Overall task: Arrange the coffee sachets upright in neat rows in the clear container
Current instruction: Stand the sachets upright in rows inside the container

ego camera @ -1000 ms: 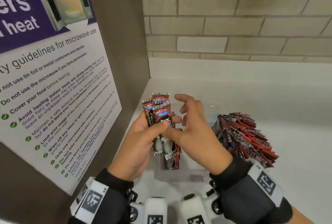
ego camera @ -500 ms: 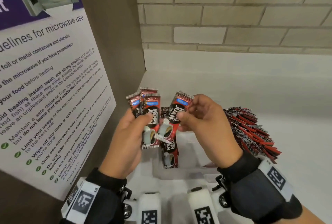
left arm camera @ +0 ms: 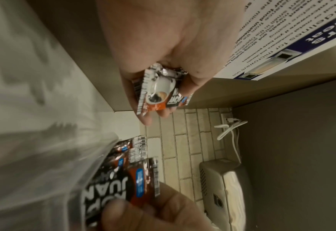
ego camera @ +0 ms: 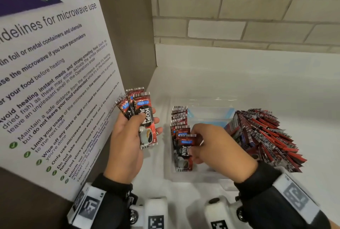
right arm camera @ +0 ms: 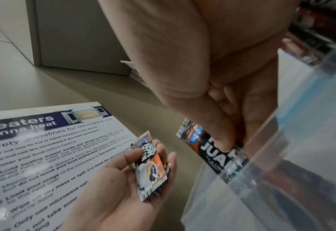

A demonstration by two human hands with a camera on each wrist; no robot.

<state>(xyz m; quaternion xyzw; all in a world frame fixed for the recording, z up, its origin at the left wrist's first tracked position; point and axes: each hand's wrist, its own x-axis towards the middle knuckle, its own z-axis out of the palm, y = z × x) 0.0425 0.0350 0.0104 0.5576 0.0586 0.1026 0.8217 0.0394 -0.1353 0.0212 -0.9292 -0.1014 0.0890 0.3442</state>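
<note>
Head view: hands [ego camera: 217, 144] near container [ego camera: 211, 177] rim

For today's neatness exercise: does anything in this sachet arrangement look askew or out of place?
Yes. The large bundle of red coffee sachets at the clear plastic container's right side fans outward and leans over, unlike the upright row of sachets on the left.

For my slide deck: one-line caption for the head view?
Right hand slots a coffee sachet upright into the clear container; left hand holds spare sachets.
</note>
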